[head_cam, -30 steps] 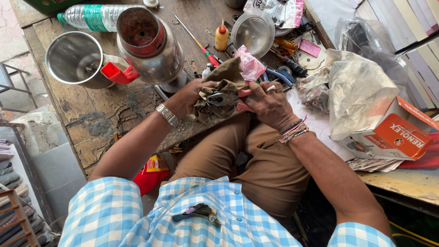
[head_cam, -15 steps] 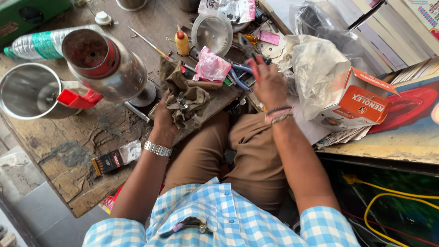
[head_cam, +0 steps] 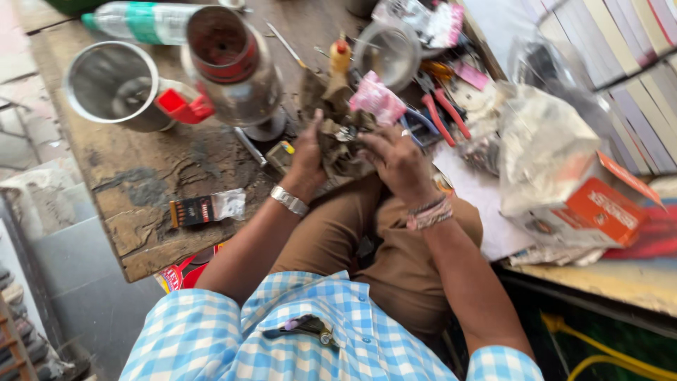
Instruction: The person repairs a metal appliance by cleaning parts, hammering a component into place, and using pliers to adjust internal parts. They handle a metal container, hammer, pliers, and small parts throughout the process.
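My left hand (head_cam: 308, 152) grips a dirty brown rag (head_cam: 337, 148) wrapped around a small metal part (head_cam: 345, 132) at the front edge of a worn wooden workbench (head_cam: 151, 176). My right hand (head_cam: 396, 159) presses on the same rag and part from the right, its fingers curled over them. A metal watch band (head_cam: 288, 200) sits on my left wrist and thread bracelets (head_cam: 429, 212) on my right. The part is mostly hidden by the cloth.
A steel mixer jar (head_cam: 233, 67) stands behind my hands and another jar with a red handle (head_cam: 120, 88) lies left. A plastic bottle (head_cam: 144, 21), pink packet (head_cam: 379, 99), red pliers (head_cam: 441, 113), plastic bags (head_cam: 543, 148) and an orange box (head_cam: 599, 212) crowd the bench.
My right hand came back from the clutter on the right and rejoined the rag and part. The view swung back and is blurred.
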A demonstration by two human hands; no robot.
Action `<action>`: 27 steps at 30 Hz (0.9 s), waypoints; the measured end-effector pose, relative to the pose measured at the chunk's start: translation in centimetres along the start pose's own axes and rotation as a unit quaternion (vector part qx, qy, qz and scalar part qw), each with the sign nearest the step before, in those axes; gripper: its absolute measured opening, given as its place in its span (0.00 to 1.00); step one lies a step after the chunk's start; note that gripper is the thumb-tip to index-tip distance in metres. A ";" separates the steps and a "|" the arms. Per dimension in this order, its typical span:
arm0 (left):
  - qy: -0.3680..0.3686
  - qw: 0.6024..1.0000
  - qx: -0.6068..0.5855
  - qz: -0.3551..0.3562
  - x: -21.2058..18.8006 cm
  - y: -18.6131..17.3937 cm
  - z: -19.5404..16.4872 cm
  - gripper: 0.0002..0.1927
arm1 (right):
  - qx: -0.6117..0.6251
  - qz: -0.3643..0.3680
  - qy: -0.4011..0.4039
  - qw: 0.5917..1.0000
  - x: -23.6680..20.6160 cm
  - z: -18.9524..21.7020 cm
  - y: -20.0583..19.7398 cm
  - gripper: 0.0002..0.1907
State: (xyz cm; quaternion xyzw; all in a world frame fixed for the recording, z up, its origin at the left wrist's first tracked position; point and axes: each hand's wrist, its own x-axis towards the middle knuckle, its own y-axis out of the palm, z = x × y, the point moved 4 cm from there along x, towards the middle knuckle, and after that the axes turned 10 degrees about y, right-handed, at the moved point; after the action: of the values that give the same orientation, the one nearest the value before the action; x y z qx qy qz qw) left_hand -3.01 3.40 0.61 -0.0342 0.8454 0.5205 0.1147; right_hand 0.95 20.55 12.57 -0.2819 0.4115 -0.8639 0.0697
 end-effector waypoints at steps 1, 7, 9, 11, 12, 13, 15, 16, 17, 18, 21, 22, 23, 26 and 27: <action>-0.004 1.000 0.006 -0.006 -0.4 0.2 0.1 0.21 | -0.017 0.024 0.009 1.000 0.1 0.7 0.2 0.13; -0.031 0.997 0.023 -0.060 -3.9 1.8 -0.6 0.20 | -0.070 0.036 -0.006 0.997 0.3 2.5 -0.5 0.13; -0.028 0.994 0.046 -0.090 -5.3 2.0 -1.3 0.19 | -0.086 0.016 -0.031 0.996 0.3 3.0 -0.4 0.13; -0.028 0.993 0.059 -0.094 -6.4 2.2 -1.8 0.18 | -0.091 0.027 -0.036 0.995 0.1 3.3 -0.1 0.10; -0.028 0.993 0.066 -0.095 -7.0 2.2 -2.0 0.18 | -0.095 0.031 -0.039 0.994 0.0 3.3 -0.1 0.08; -0.030 0.991 0.082 -0.100 -7.5 2.1 -2.5 0.18 | -0.058 0.022 -0.023 0.998 -0.1 3.2 -0.2 0.08; -0.031 0.987 0.111 -0.109 -8.8 1.4 -3.9 0.17 | 0.013 0.005 0.003 1.000 -0.3 2.5 -0.6 0.07; -0.020 0.982 0.158 -0.101 -9.6 1.0 -5.1 0.17 | 0.048 0.003 0.038 0.998 -0.5 1.8 -0.9 0.08; -0.008 0.974 0.205 -0.093 -10.5 0.4 -6.6 0.16 | 0.084 0.002 0.071 0.994 -0.6 1.0 -1.2 0.10; 0.005 0.964 0.253 -0.086 -11.4 -0.2 -8.4 0.16 | 0.121 0.001 0.104 0.987 -0.7 0.0 -1.4 0.12; 0.046 0.861 0.497 -0.101 -14.6 -2.2 -14.9 0.13 | 0.198 -0.013 0.169 0.965 -1.0 -2.6 -1.5 0.09; 0.038 0.805 0.573 -0.151 -15.7 -3.0 -17.1 0.12 | 0.255 -0.004 0.207 0.944 -1.1 -3.5 -1.1 0.07; 0.057 0.759 0.624 -0.176 -16.2 -3.3 -19.0 0.14 | 0.310 0.004 0.244 0.919 -1.3 -4.3 -0.7 0.06; 0.126 0.534 0.814 -0.189 -16.3 -2.7 -22.9 0.20 | 0.351 0.017 0.293 0.889 -1.7 -5.6 0.4 0.03; 0.150 0.433 0.870 -0.183 -16.0 -2.2 -23.4 0.23 | 0.349 0.021 0.297 0.889 -1.8 -5.7 0.8 0.03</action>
State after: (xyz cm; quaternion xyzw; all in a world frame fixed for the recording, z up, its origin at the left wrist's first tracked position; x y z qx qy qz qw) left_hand 9.25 -19.34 12.51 -0.1473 0.8296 -0.5365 0.0478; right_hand -0.78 24.50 8.33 0.0385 0.0911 -0.9935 0.0563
